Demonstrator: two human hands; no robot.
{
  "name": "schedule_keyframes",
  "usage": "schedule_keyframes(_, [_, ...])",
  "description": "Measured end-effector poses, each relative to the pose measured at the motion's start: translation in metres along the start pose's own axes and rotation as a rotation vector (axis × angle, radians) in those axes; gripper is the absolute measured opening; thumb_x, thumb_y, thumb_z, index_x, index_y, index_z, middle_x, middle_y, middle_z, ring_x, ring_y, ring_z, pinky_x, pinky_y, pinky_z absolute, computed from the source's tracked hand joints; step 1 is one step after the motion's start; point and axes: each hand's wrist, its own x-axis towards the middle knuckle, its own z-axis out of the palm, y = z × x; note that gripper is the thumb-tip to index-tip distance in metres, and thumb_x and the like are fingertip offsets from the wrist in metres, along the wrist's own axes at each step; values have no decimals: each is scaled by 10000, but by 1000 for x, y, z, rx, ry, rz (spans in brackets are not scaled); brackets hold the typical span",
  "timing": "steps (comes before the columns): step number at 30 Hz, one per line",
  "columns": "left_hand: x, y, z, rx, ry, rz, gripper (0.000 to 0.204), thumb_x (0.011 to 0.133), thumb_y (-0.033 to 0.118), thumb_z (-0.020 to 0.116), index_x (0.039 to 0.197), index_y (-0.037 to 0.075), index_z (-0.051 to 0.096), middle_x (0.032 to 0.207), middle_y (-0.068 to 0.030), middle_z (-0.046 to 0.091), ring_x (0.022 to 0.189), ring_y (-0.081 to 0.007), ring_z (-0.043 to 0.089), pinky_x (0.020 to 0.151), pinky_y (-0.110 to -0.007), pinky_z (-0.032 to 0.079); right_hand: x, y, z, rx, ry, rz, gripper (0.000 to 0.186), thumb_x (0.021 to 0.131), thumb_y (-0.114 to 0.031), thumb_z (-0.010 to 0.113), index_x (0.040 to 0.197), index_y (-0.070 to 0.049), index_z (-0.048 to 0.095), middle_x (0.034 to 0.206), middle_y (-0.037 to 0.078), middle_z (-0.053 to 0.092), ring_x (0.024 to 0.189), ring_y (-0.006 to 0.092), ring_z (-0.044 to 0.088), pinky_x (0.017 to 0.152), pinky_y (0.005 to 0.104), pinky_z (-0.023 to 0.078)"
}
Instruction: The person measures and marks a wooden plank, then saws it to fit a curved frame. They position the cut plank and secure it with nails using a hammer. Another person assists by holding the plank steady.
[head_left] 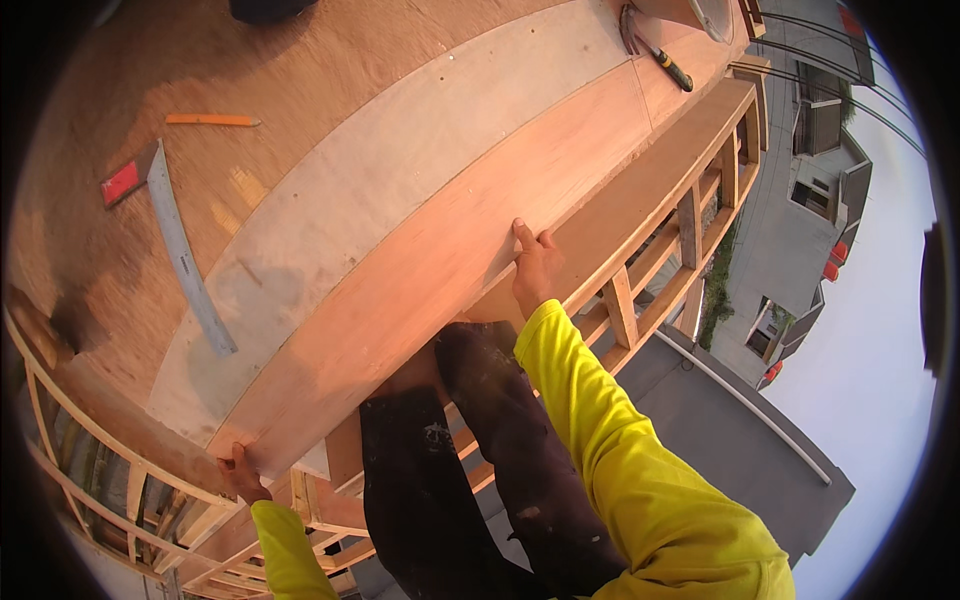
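A long plywood strip (400, 295) lies along the near edge of the wooden deck, beside a pale curved panel (320, 200). My left hand (243, 470) grips the strip's lower left end. My right hand (533, 265) holds its near edge farther right, fingertips on top. A metal square (190, 265) with a red handle lies on the plywood deck (300, 80) at left, below an orange pencil (213, 119). A hammer (665, 62) with a dark, yellow-marked grip lies near the strip's upper right end.
My legs in dark trousers show below the strip. A wooden slatted frame (690, 225) runs along the right, and a curved frame (90, 470) at lower left. Beyond are a grey roof (750, 450), buildings (815, 210), wires and sky. A dark object sits at the top left edge.
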Motion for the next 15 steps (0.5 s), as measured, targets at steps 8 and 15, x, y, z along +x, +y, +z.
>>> schedule_keyframes(8, [-4,18,8,329,18,122,535,854,454,795,992,-4,556,912,-105,590,816,-214,552,719,-353,487,-4,-6,-4,133,38,-31,330,918,-248,767,968,25,588,1014,134,585,950,227,540,900,424,491])
schedule_keyframes(15, [-22,13,4,126,140,293,463,850,377,815,961,1,569,890,-73,590,825,-201,536,757,-352,472,-8,-15,10,-142,-68,25,656,841,-391,834,1138,131,569,1188,218,543,1079,318,574,927,425,508])
